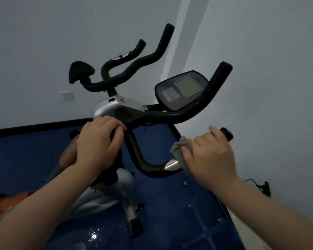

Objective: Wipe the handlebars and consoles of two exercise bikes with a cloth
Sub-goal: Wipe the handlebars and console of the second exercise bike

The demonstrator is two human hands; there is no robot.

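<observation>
The near exercise bike has black curved handlebars (172,116) and a dark console (181,90) with a grey screen. My left hand (98,143) grips the handlebar's left part near the stem. My right hand (210,154) presses a grey cloth (179,147) around the right grip, just past a silver pulse sensor (172,165); the grip's black end (227,133) sticks out beyond my fingers. A second bike's black handlebars (134,66) and its seat-like pad (80,71) stand farther back by the wall.
A blue glossy floor mat (170,213) lies under the bikes. White walls close in behind and on the right. A wall socket (67,96) sits at the left, and a black cable (260,186) lies at the right wall's foot. The bike's silver frame (105,195) is below my left arm.
</observation>
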